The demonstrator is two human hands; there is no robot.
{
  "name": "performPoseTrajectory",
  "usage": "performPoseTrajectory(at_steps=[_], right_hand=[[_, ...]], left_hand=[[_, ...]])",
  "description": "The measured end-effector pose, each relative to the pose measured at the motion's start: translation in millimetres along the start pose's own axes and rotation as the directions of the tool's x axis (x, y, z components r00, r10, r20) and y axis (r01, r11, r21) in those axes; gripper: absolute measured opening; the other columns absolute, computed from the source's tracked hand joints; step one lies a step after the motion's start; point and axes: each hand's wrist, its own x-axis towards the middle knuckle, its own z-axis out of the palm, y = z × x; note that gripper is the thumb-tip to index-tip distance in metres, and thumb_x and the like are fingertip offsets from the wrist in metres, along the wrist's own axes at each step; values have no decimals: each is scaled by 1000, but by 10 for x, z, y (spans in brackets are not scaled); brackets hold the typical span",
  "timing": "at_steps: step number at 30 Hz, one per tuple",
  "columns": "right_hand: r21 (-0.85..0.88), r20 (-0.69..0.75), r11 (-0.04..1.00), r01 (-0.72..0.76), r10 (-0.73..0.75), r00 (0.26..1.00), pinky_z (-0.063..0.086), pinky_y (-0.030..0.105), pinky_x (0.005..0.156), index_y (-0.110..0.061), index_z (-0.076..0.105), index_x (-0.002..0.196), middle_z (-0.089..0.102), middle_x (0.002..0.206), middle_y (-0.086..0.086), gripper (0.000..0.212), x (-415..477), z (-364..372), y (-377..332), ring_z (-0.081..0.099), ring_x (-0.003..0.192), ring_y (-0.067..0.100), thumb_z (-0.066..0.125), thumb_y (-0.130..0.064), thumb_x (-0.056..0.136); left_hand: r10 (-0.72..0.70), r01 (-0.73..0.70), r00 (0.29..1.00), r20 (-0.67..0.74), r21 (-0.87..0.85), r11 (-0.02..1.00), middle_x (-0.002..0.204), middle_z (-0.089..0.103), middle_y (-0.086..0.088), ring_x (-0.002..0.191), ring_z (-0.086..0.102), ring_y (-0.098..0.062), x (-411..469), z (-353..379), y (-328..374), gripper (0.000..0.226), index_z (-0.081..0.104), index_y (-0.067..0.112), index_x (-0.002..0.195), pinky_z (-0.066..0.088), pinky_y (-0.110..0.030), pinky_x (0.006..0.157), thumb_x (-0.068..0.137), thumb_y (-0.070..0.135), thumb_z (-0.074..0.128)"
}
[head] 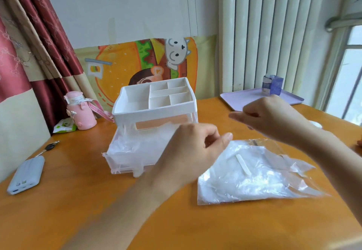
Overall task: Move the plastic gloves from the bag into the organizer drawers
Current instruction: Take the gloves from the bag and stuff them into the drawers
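The left grip (pixel 195 149) is held just over the pulled-out drawer (pixel 121 162) of the organizer (pixel 154 110). The right grip (pixel 272 118) is raised above the far side of the bag (pixel 290 173). The fingers of both are curled, as if a thin clear glove were being teased apart, but whether anything is pinched cannot be told. Some plastic gloves (pixel 137 145) are already seen in the drawer. The rest are left in the bag, laid flat on the tabletop (pixel 78 200) just right of the organizer, presumably so that transfers are kept short.
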Motion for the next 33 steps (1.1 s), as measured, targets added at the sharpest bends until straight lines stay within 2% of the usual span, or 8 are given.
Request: performPoseTrajectory(at_steps=[5,8,14,16,20,22,28,33], right_hand=[[-86,153,967,-241,252,956,38,33,57,-17,54,60,52,55,-4,38,-340,325,683,51,60,17,60,-42,87],[-144,305,938,-315,345,888,43,28,72,-17,68,90,67,89,-1,10,-503,548,1034,61,92,21,61,-24,88],[-199,445,933,-299,358,821,42,28,92,-27,58,124,58,123,1,39,-747,982,1338,51,118,22,61,-40,88],[-244,454,945,-217,309,836,41,30,96,-25,60,118,58,122,0,31,-771,1114,1369,47,121,21,53,-41,92],[-52,288,890,-453,448,847,48,28,74,-26,67,86,63,94,-3,2,-735,1119,1383,60,90,18,66,-27,87],[-31,237,870,-492,485,842,46,27,64,-26,65,75,63,83,-5,10,-733,1130,1407,58,76,16,70,-23,84],[-70,296,845,-531,525,798,40,34,93,-15,50,135,53,130,8,44,-712,1192,1582,50,116,27,56,-25,93],[-13,386,816,-578,537,750,46,45,93,-26,54,132,51,125,7,41,-546,1258,1627,54,104,30,56,-36,92]], left_hand=[[-59,69,964,258,-30,997,64,58,3,62,52,-11,58,798,-24,36,60,9,70,47,-31,65,93,37,59],[-124,124,926,356,25,992,103,65,1,97,59,-15,148,1195,-210,27,66,14,97,47,-28,86,93,39,58],[-209,107,866,454,240,965,159,18,1,147,10,-14,219,1613,-616,69,29,19,150,5,-39,120,93,54,49],[-266,135,833,486,288,948,162,5,4,148,-4,-13,201,1706,-695,77,17,22,154,-6,-45,119,93,60,44],[-302,142,813,498,335,932,162,-1,5,148,-9,-15,215,1773,-750,81,10,26,154,-10,-48,117,91,66,41],[-305,147,812,497,333,932,162,-3,6,148,-10,-14,216,1782,-772,82,8,27,154,-10,-48,117,90,66,41],[-299,149,820,489,323,935,162,-6,7,148,-11,-13,191,1806,-809,83,4,27,155,-10,-47,118,91,67,39],[-293,143,824,485,323,935,162,-5,7,148,-10,-12,188,1804,-815,83,5,27,155,-10,-46,118,91,67,39]])
